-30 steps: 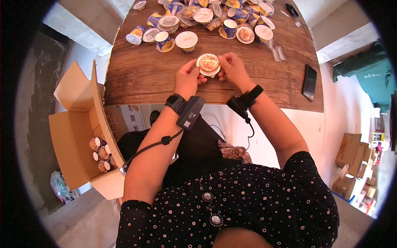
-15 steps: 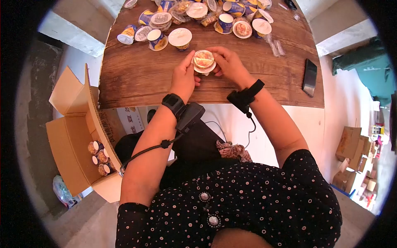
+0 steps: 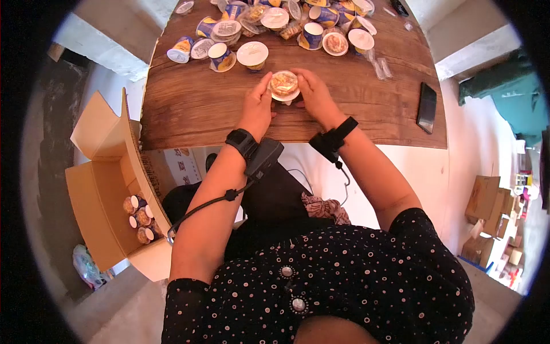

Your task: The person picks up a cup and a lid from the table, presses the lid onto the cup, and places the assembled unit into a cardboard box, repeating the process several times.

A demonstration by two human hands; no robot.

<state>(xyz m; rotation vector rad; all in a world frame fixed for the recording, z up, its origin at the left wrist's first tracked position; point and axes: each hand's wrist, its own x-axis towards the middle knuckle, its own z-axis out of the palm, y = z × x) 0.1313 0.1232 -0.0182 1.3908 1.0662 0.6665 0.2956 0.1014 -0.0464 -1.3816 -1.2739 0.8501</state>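
Showing a clear-topped cup [image 3: 284, 86] above the near part of the wooden bench [image 3: 200, 109], between left hand [image 3: 257, 107] and right hand [image 3: 316, 98], both grips closing around its sides; extending forearms forward; including open carton [image 3: 109, 200] beside the bench.

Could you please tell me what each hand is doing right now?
Left hand: closed on the side of a small round clear-topped cup.
Right hand: closed on the opposite side of the same cup.
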